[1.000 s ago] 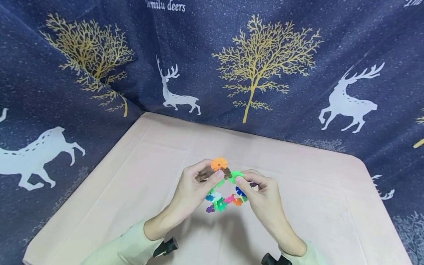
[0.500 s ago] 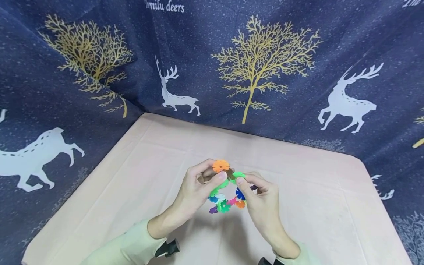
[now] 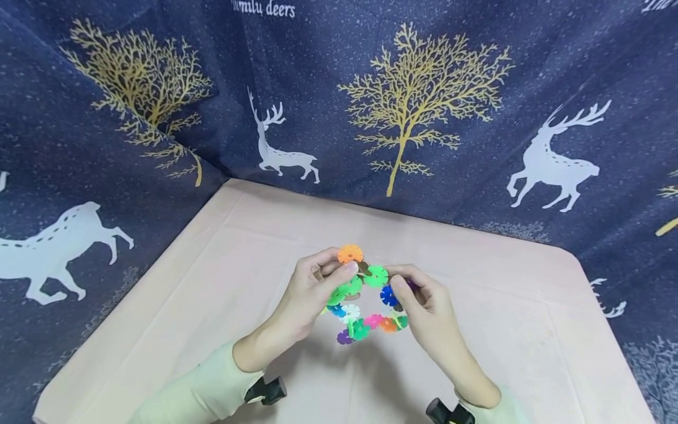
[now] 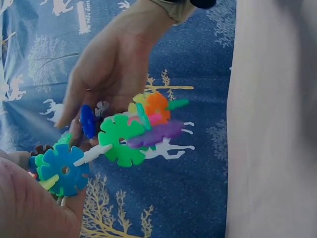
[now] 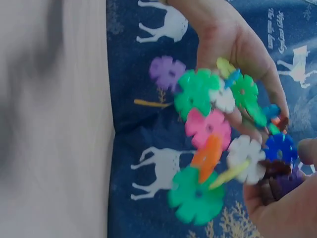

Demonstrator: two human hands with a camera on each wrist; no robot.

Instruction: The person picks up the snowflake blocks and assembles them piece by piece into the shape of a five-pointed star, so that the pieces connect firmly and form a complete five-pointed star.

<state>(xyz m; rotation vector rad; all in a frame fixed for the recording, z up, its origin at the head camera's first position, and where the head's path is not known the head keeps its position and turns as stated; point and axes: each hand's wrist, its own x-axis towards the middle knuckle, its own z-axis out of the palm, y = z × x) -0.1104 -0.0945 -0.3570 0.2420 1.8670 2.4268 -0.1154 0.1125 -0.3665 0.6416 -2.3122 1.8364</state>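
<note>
A chain of notched, flower-shaped plastic interlocking discs hangs above the table between both hands, bent round into a loop. My left hand (image 3: 304,291) pinches its upper left part, thumb in front, just below an orange disc (image 3: 351,254). Beside that thumb, a bright green disc (image 3: 376,276) shows whole. My right hand (image 3: 431,303) grips the loop's right side, by a dark blue disc (image 3: 388,295) and a purple disc (image 5: 287,182). A pink disc (image 5: 208,128) and a teal-green disc (image 5: 196,194) hang lower down. Fingers hide some discs.
A table with a pale pink cloth (image 3: 254,235) lies beneath the hands. Dark blue curtains (image 3: 328,70) printed with deer and trees stand behind and at the left. Black wrist cameras (image 3: 267,390) sit under both forearms.
My right hand has shifted right, and its thumb has left the bright green disc for a spot beside the dark blue one. The loop is spread wider and the orange disc sits slightly higher.
</note>
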